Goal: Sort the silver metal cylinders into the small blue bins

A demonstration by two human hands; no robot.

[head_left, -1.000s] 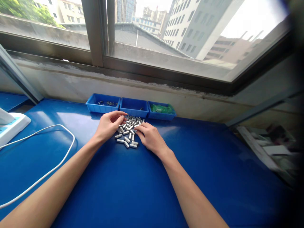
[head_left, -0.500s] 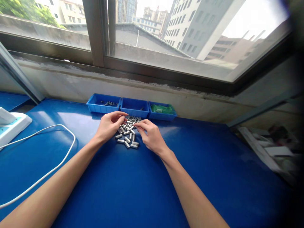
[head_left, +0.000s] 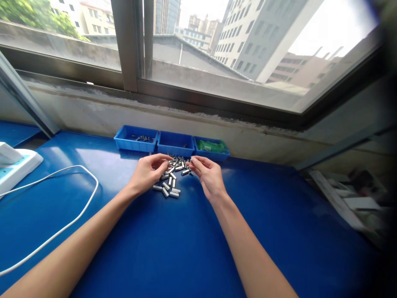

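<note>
Moved: right hand [head_left: 210, 177] lifted off the pile since the earlier frames, now turned palm-in, fingertips raised near frame centre; left hand [head_left: 148, 173] shifted little.
Far left: white device [head_left: 15, 163] at the left edge, white cable [head_left: 62, 225] looping across the blue table [head_left: 279, 231].
Left hand: resting at the left edge of the pile, fingers curled together, thumb and forefinger nearly meeting; cannot tell whether a piece is pinched.
Pile: small grey metal pieces [head_left: 172, 176] loose on the table at centre, between the two hands, just below the trays.
Right hand: hovering at the right edge of the pile, thumb and forefinger drawn close at the tips; looks pinched on something small, but too small to confirm.
Trays: three blue ones in a row against the wall, above the pile. Left tray [head_left: 135, 138] with a few small metal bits, middle tray [head_left: 175, 143] nearly bare, right tray [head_left: 214, 151] with green parts [head_left: 211, 145].
Step, as judged: picking single pieces from the pile, probably sorting or fitting them.
Next move, as judged: calls for a fine fingertip pinch on one piece without scattering its neighbours, then a short carry toward the trays above.
Far right: blurred clutter [head_left: 350, 194] beyond the table edge, not readable.
</note>
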